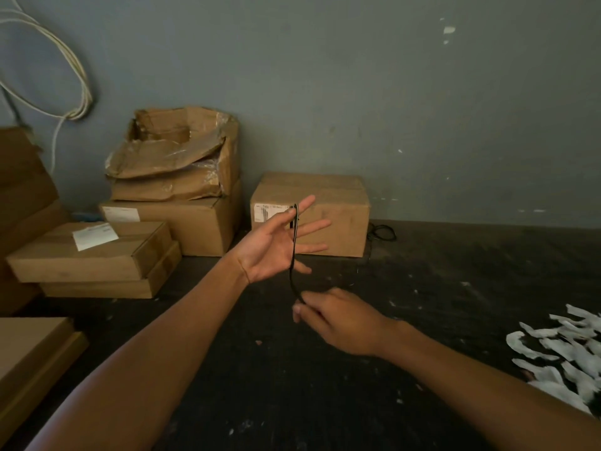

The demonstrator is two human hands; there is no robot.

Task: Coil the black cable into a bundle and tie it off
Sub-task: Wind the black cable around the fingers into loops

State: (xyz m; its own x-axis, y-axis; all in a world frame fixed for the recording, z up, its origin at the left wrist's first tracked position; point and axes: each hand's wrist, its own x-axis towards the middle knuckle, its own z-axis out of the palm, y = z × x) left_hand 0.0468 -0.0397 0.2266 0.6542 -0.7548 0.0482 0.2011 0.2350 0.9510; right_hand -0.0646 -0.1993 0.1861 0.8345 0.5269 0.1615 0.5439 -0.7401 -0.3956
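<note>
The black cable is being pinched at its top between thumb and forefinger of the left hand, other fingers spread, and held below in the curled, blurred fingers of the right hand.

Dark floor holds cardboard boxes and scattered white scraps.

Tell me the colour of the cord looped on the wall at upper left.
The looped cord is white to cream; the head view shows it.

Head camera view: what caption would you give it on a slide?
Left hand pinches the top of a black cable while the right hand grips it lower down, cardboard boxes behind.
</note>
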